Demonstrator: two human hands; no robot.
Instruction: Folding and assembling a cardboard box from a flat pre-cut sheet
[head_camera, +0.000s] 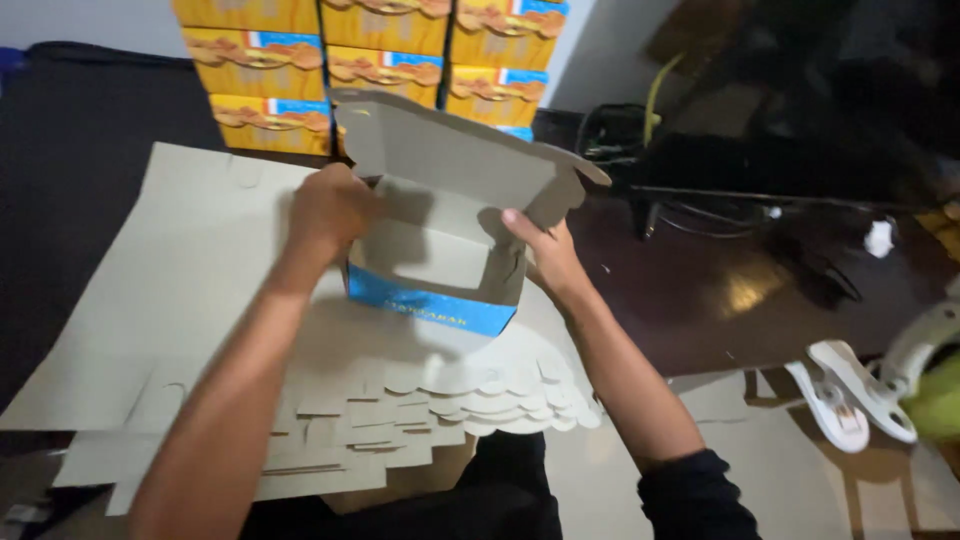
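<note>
Nearest the viewer, a fanned stack of flat grey die-cut cardboard box blanks (420, 420) lies on a large flat sheet of grey cardboard (190, 270) that covers the left and near part of the work surface. Both forearms reach over this stack from the near edge; the right arm ends in a black sleeve (690, 495).

Just beyond the stack stands a half-folded cardboard box with a blue printed front panel and plain grey inside (440, 270), its lid flap raised and tilted away from the viewer. The left hand (330, 215) is curled around the box's left wall, fingers closed on the cardboard. The right hand (545, 255) grips the right wall, with the thumb pressed on the inside of the box and the fingers behind it.

To the right, bare dark brown polished tabletop (720, 300) shows, free between the box and a white plastic clamp-like object (850, 395) at the near right edge. Farther right and back, black cables (690, 215) and dark equipment crowd the surface.

At the far edge, directly behind the raised lid, a wall of stacked yellow printed cartons (380, 50) closes off the space.
</note>
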